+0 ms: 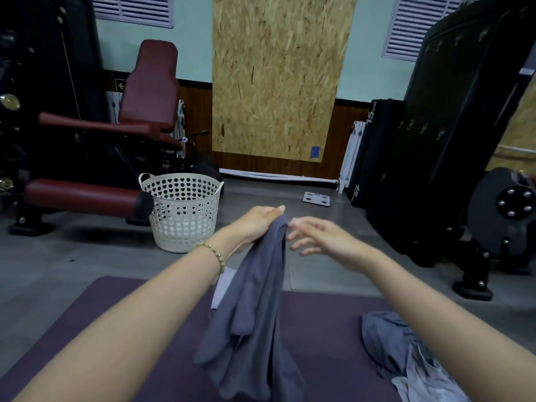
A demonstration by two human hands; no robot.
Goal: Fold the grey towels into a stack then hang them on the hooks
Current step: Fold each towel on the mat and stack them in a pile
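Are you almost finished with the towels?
Not nearly. Done: nothing, no folded stack shows anywhere. In hand: the left hand grips one grey towel by its top, hanging unfolded over the purple mat, while the right hand reaches for it with fingers spread. Left: folding it, the crumpled heap of towels on the mat, then hanging them on the hooks, which are bare.

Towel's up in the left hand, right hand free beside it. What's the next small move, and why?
Probably pinch the top edge of the grey towel with the right hand, close beside the left hand, then draw them apart. The towel hangs bunched from one grip above the purple mat; the right hand's fingers are spread, holding nothing.
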